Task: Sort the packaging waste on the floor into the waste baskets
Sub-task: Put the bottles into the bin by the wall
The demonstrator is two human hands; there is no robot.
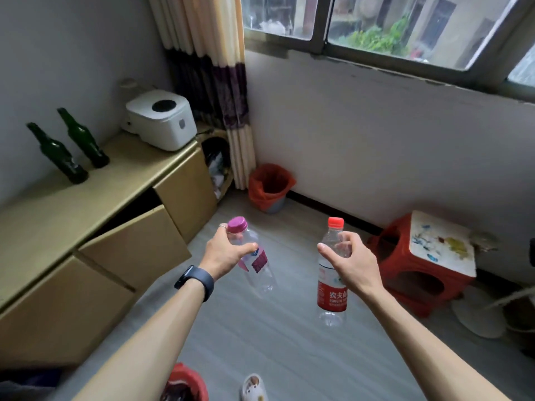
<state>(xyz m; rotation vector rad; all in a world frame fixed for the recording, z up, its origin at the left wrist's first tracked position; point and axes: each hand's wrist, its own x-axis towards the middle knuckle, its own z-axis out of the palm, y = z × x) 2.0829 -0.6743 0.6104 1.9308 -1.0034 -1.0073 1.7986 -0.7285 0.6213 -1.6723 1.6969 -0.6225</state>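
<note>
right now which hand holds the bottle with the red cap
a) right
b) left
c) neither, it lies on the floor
A: the right hand has its grip on the red-capped bottle, while the left hand holds the purple-capped bottle.

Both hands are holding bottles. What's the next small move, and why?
Probably step toward the red-lined basket in the corner: the left hand grips the purple-capped bottle, the right hand the red-capped bottle, and that basket looks beyond arm's reach.
</note>
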